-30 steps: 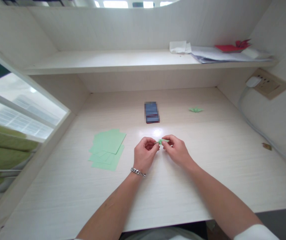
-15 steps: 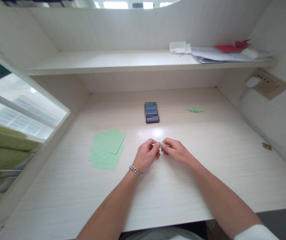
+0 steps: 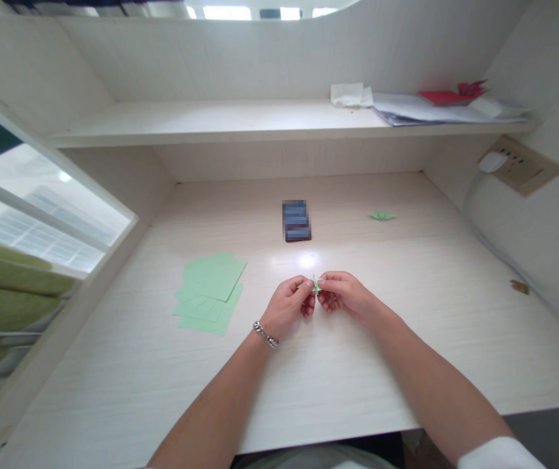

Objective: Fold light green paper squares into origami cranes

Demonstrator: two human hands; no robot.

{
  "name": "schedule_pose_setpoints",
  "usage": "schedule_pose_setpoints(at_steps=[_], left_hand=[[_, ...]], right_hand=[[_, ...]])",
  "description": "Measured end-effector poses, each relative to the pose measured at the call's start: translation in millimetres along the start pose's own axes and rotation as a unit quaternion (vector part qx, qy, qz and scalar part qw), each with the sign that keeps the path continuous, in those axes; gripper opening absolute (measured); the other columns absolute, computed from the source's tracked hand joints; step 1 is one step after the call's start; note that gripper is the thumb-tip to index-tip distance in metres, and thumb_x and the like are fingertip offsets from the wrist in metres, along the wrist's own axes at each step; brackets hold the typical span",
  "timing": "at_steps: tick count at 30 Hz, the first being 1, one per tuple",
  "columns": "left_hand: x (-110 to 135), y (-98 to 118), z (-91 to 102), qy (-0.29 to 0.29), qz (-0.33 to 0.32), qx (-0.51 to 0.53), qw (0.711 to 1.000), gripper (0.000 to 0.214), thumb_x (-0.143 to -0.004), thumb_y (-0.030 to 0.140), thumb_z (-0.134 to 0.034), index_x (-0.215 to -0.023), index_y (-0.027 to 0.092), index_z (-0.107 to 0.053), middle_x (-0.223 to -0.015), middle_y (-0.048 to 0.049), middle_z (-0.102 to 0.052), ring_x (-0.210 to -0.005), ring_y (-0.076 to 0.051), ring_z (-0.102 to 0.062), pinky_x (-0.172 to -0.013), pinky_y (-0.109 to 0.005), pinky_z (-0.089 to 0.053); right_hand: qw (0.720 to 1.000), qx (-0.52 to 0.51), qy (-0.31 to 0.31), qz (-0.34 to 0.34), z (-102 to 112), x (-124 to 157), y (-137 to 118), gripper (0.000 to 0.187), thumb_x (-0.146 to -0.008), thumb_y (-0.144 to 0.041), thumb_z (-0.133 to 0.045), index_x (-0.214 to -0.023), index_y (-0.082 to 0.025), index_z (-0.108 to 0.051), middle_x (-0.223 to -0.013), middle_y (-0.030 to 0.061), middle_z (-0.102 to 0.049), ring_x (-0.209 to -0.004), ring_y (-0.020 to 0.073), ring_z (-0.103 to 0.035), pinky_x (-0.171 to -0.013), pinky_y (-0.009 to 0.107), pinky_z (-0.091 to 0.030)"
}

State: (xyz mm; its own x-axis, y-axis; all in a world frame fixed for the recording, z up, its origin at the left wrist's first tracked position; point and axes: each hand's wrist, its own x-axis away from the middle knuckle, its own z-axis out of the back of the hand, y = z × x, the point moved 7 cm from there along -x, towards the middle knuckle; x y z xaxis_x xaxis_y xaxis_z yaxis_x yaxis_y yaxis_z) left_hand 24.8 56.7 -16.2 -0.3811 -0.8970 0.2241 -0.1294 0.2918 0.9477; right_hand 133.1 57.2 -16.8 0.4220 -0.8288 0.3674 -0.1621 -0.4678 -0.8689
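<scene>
The left hand (image 3: 289, 303) is nearly closed, thumb and forefinger pinching a small folded green paper (image 3: 316, 286); the right hand (image 3: 346, 293), its other fingers curled under, pinches the same piece from the 3 o'clock side. The folded paper sits between the two sets of fingertips, and a chain bracelet (image 3: 265, 334) circles the left wrist. Taking that paper as the clock's centre, a phone-like object (image 3: 296, 221) lies between 11 and 12, its face pixelated and unreadable. Loose green sheets (image 3: 214, 277) overlap at 9 on the pale desk (image 3: 162, 391), and a green winged figure (image 3: 382, 215) rests between 1 and 2. A wall socket (image 3: 528, 170) at 2 holds a white plug (image 3: 492, 161). Across 12 runs a shelf (image 3: 201, 117), with papers (image 3: 416, 112) and a red sheet (image 3: 448, 98) toward 1. A green curtain (image 3: 10, 306) hangs near 9.
</scene>
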Motion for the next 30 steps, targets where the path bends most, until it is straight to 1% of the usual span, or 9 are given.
schedule_pose_setpoints(at_steps=[2, 4, 8, 13, 17, 22, 26, 30], left_hand=[[1.1, 0.5, -1.6, 0.0, 0.0, 0.031, 1.0, 0.032, -0.081, 0.044, -0.06, -0.072, 0.015, -0.054, -0.059, -0.0003, -0.056, -0.047, -0.009, -0.051, -0.046, -0.021, -0.039], [2.3, 2.3, -2.6, 0.004, -0.005, 0.071, 0.997, 0.03, -0.081, 0.043, -0.06, -0.074, 0.014, -0.055, -0.061, -0.0004, -0.056, -0.049, -0.008, -0.051, -0.047, -0.021, -0.04], [4.5, 6.6, -5.4, 0.008, -0.012, 0.135, 0.991, 0.029, -0.08, 0.042, -0.062, -0.077, 0.014, -0.056, -0.07, -0.0027, -0.06, -0.055, -0.008, -0.053, -0.051, -0.021, -0.042], [6.6, 9.8, -7.0, 0.024, -0.021, 0.185, 0.982, 0.027, -0.079, 0.04, -0.065, -0.078, 0.014, -0.056, -0.07, -0.0022, -0.059, -0.057, -0.008, -0.053, -0.052, -0.021, -0.043], [7.4, 10.8, -8.2, 0.025, -0.025, 0.214, 0.976, 0.026, -0.08, 0.039, -0.065, -0.078, 0.015, -0.056, -0.069, -0.0012, -0.057, -0.055, -0.008, -0.052, -0.052, -0.021, -0.042], [8.6, 12.4, -9.9, 0.019, -0.032, 0.222, 0.974, 0.028, -0.079, 0.041, -0.065, -0.077, 0.015, -0.055, -0.07, -0.0012, -0.057, -0.054, -0.008, -0.05, -0.054, -0.023, -0.041], [9.2, 14.0, -12.2, -0.002, -0.045, 0.225, 0.973, 0.029, -0.08, 0.043, -0.064, -0.077, 0.016, -0.054, -0.073, -0.0021, -0.058, -0.055, -0.008, -0.05, -0.056, -0.024, -0.041], [9.1, 13.3, -12.1, -0.011, -0.048, 0.229, 0.972, 0.028, -0.08, 0.043, -0.064, -0.076, 0.017, -0.054, -0.074, -0.0024, -0.06, -0.055, -0.008, -0.05, -0.056, -0.024, -0.041]], right_hand=[[0.999, -0.037, -0.018, -0.009, -1.7, 1.3, -0.1, 0.024, -0.074, -0.036, -0.068, -0.072, -0.016, -0.055, -0.061, -0.0002, -0.059, -0.05, 0.01, -0.052, -0.047, 0.021, -0.039], [0.997, -0.077, -0.032, -0.004, -3.7, 2.0, -1.9, 0.022, -0.075, -0.034, -0.067, -0.072, -0.016, -0.056, -0.062, 0.0001, -0.058, -0.051, 0.0097, -0.052, -0.047, 0.02, -0.039], [0.989, -0.141, -0.029, 0.013, -6.5, 1.9, -5.1, 0.019, -0.076, -0.032, -0.066, -0.073, -0.016, -0.057, -0.064, 0.0007, -0.057, -0.052, 0.0092, -0.05, -0.048, 0.021, -0.038], [0.984, -0.172, -0.023, 0.027, -11.1, 1.8, -6.9, 0.018, -0.076, -0.032, -0.065, -0.072, -0.017, -0.056, -0.064, 0.0004, -0.056, -0.053, 0.0099, -0.049, -0.049, 0.021, -0.038], [0.979, -0.197, -0.029, 0.039, -14.9, 2.9, -8.2, 0.017, -0.077, -0.032, -0.064, -0.073, -0.017, -0.056, -0.065, 0.0003, -0.055, -0.055, 0.0104, -0.05, -0.052, 0.022, -0.039], [0.98, -0.189, -0.021, 0.05, -17.0, 4.7, -9.3, 0.019, -0.078, -0.035, -0.062, -0.072, -0.018, -0.057, -0.064, 0.0009, -0.052, -0.057, 0.0134, -0.051, -0.056, 0.026, -0.043], [0.985, -0.163, -0.016, 0.06, -16.9, 5.9, -10.2, 0.022, -0.075, -0.04, -0.063, -0.074, -0.019, -0.056, -0.066, 0.0012, -0.053, -0.061, 0.0166, -0.054, -0.061, 0.03, -0.045], [0.985, -0.157, -0.022, 0.071, -17.1, 6.6, -10.9, 0.022, -0.076, -0.041, -0.063, -0.074, -0.02, -0.056, -0.064, -0.0002, -0.052, -0.059, 0.0162, -0.054, -0.066, 0.033, -0.046]])
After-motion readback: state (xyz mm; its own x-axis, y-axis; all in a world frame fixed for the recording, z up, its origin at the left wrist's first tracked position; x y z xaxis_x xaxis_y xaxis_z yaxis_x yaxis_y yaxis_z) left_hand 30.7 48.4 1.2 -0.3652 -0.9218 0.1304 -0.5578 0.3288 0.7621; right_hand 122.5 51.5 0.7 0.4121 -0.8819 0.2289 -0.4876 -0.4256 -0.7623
